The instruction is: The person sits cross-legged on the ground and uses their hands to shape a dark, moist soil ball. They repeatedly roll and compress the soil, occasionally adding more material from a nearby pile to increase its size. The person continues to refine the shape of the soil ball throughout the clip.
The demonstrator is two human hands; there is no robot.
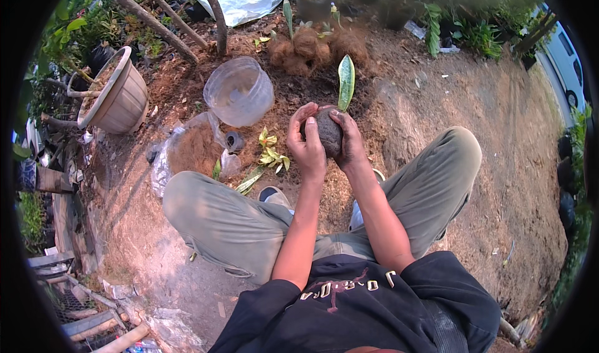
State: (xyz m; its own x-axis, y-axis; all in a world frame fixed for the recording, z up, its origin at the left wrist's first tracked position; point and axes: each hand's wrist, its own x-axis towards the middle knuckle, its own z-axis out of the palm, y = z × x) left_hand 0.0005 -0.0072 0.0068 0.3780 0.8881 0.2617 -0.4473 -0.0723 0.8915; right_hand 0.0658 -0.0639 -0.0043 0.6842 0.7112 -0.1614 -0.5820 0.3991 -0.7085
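Between my two palms is a dark, rounded ball of soil [329, 133], held up in front of my knees. My left hand [306, 140] cups its left side, and my right hand [350, 137] wraps its right side with the thumb over the top. A single variegated snake plant leaf [346, 82] stands up from the far side of the ball; its base is hidden. Just left of my hands, yellow-green leafy cuttings [272, 156] lie on the ground. Nearer my left shoe is a loose snake plant leaf [250, 180].
A clear plastic tub [238, 91] stands ahead on the left, beside an open bag of brown fibre [196, 149] and a small dark pot [235, 141]. Fibre-wrapped plant balls [306, 51] sit farther ahead. A large tilted planter [114, 95] and thin trunks [215, 16] are at left.
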